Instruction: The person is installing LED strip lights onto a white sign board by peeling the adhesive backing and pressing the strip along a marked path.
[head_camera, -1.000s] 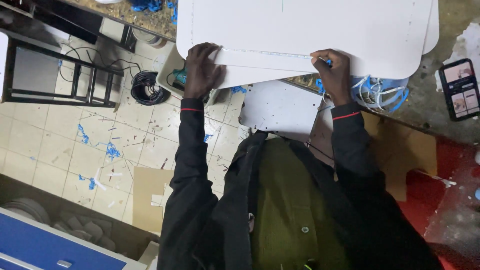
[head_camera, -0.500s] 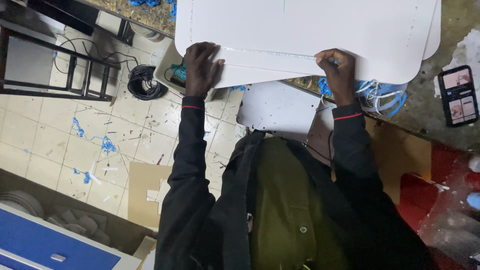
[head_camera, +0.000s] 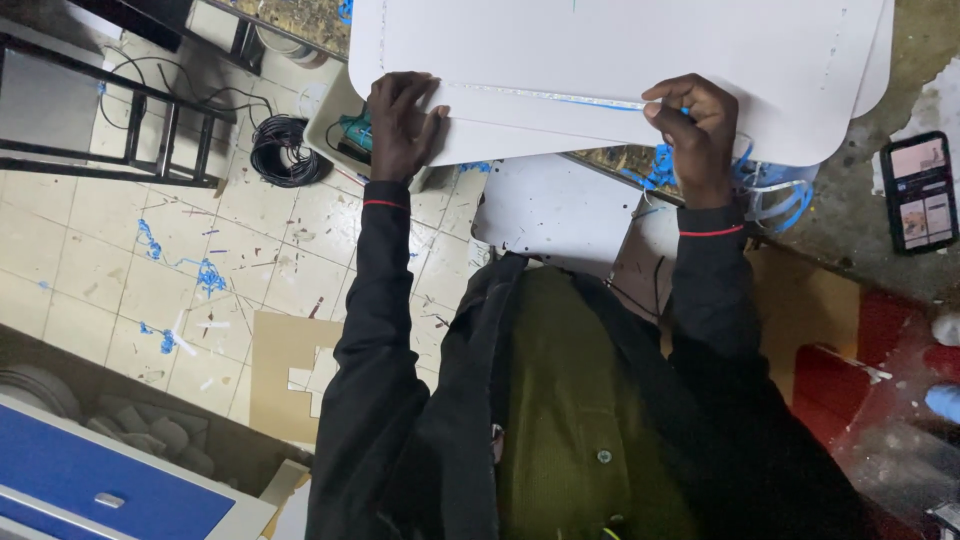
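A large white panel (head_camera: 620, 60) with rounded corners lies on a second white panel on the work surface in front of me. My left hand (head_camera: 400, 125) rests flat on the near edge of the panels, fingers spread. My right hand (head_camera: 695, 130) is closed at the same edge further right, pinching a thin strip (head_camera: 590, 100) with a blue line that runs along the edge toward my left hand. My dark sleeves and jacket fill the lower middle of the view.
A smaller white board (head_camera: 560, 210) sits below the panels. Blue and white offcut strips (head_camera: 770, 190) pile up by my right wrist. A phone (head_camera: 920, 190) lies at right. On the tiled floor are a black cable coil (head_camera: 285, 150), a black metal frame (head_camera: 100, 110), cardboard (head_camera: 290, 370) and a blue cabinet (head_camera: 90, 480).
My right hand has shifted slightly right and up along the panel edge, and a thin strip now shows between the hands. The left hand stays pressed on the edge.
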